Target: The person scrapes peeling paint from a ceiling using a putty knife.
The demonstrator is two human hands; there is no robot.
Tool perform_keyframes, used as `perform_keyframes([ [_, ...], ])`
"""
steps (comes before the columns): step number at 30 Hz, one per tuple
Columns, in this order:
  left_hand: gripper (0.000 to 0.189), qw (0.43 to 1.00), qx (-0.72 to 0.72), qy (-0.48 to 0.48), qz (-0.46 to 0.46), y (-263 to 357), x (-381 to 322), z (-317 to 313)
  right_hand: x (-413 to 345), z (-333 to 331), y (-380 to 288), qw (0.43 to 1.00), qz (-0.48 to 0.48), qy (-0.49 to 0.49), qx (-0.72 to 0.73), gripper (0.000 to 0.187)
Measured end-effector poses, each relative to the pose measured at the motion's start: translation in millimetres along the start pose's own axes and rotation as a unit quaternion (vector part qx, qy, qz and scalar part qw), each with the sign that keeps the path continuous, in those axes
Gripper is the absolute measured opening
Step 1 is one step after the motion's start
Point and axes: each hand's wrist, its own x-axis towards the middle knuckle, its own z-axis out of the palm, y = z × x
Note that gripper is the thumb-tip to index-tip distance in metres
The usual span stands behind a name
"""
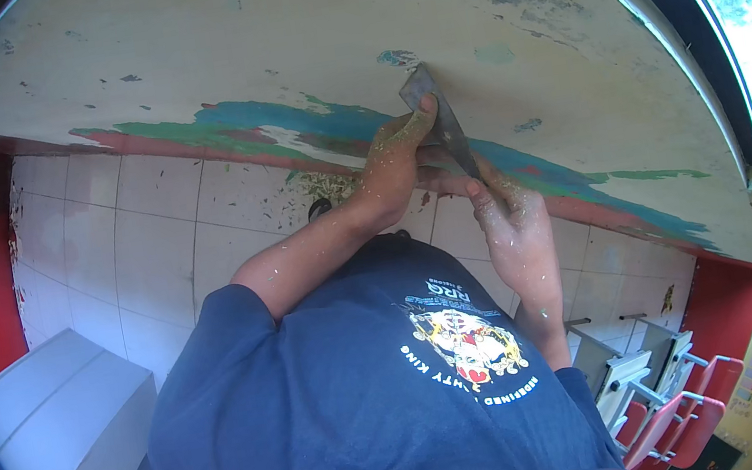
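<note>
A metal scraper [447, 127] lies with its broad blade end against the cream painted wall [247, 37], close to a small bluish chipped patch [397, 57]. My left hand [399, 145] presses on the blade near its broad end, the thumb on top. Lower down, my right hand [514, 215] grips the scraper's narrow end. Paint flakes cling to both hands and forearms. Below the blade, a long band of blue and green exposed paint [302, 119] runs across the wall, with red beneath it.
Paint shavings [326, 186] lie on the tiled floor [152, 230] at the wall's foot. A grey-white box-like piece [77, 414] stands at lower left. Red chairs [705, 419] and tables are at lower right. A bright window [733, 4] is at upper right.
</note>
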Motion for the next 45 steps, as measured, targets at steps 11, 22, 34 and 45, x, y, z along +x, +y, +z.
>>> perform_keyframes([
  [11, 0.056, 1.000, 0.008, 0.011, -0.028, 8.6, -0.8, -8.3, 10.6, -4.8, -10.3, 0.997, 0.055, -0.044, -0.037, 0.037],
  [22, 0.059, 0.995, 0.002, 0.090, 0.032, -2.8, -7.0, -26.4, 13.7, 25.4, 3.1, 0.998, -0.033, -0.049, 0.019, 0.034],
  [34, 0.061, 0.999, 0.026, 0.031, -0.026, 1.8, -7.1, 1.7, -3.4, 5.3, -3.1, 1.000, 0.024, -0.006, 0.008, 0.043],
  [45, 0.056, 0.999, -0.024, 0.026, -0.003, 1.8, -4.2, -6.4, 10.9, 9.2, -16.3, 0.999, -0.022, -0.002, -0.033, 0.036],
])
